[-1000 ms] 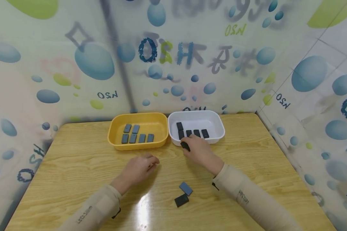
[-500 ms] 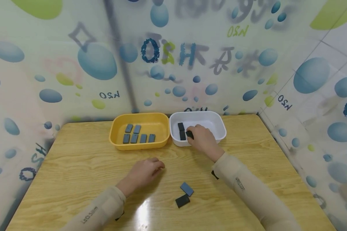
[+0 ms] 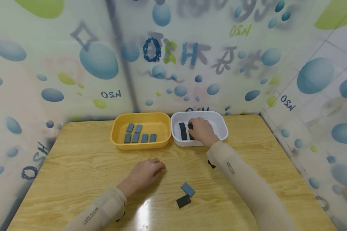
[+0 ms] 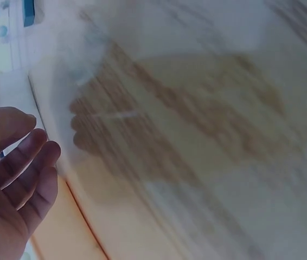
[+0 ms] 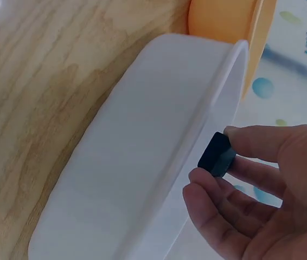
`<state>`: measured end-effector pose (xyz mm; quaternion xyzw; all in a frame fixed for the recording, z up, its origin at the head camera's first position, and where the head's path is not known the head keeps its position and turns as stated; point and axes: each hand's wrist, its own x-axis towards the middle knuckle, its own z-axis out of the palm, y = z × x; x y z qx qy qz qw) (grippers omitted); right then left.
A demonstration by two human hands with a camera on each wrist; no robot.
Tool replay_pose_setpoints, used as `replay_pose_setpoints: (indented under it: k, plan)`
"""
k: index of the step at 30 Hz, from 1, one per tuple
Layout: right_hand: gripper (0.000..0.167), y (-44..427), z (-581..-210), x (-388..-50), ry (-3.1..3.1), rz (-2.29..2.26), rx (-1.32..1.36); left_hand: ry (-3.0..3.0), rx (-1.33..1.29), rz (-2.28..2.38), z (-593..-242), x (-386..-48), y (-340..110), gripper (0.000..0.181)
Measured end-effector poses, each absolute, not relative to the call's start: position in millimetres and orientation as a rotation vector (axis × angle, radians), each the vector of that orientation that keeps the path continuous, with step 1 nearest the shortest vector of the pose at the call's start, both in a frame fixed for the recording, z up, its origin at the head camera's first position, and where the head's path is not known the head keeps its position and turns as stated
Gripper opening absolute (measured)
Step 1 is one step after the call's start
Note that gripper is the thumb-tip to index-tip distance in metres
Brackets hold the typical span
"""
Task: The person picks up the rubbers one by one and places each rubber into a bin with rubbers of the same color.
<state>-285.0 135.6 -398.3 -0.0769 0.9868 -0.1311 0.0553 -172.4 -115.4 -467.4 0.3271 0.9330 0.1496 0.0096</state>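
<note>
My right hand [image 3: 203, 131] is over the white basket [image 3: 224, 132], pinching a small black rectangular block [image 5: 217, 154] between thumb and fingers, as the right wrist view shows. Other black blocks [image 3: 183, 135] lie inside at the basket's left side; my hand hides part of the basket floor. Low over the table, my left hand [image 3: 145, 173] holds nothing, its fingers loosely bent. Closer to me on the wood lie a blue-grey block [image 3: 188, 189] and a loose black block [image 3: 183, 201], touching or nearly so.
Left of the white basket, and against it, stands a yellow basket [image 3: 162, 123] with several blue-grey blocks [image 3: 135, 138] in two rows. Both baskets are near the back edge of the wooden table [image 3: 84, 154], in front of a patterned wall [image 3: 191, 96].
My right hand has carried the black block from the white basket's front rim further back, in over the basket. The left hand has shifted slightly right in view; the loose blocks stay put.
</note>
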Motion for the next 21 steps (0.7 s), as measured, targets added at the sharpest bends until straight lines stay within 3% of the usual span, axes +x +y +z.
replay_pose_setpoints:
  k: [21]
  plan:
    - [0.032, 134, -398, -337, 2.851, -0.349, -0.129, 2.885, 1.079, 0.493, -466, -174, -101, 0.014]
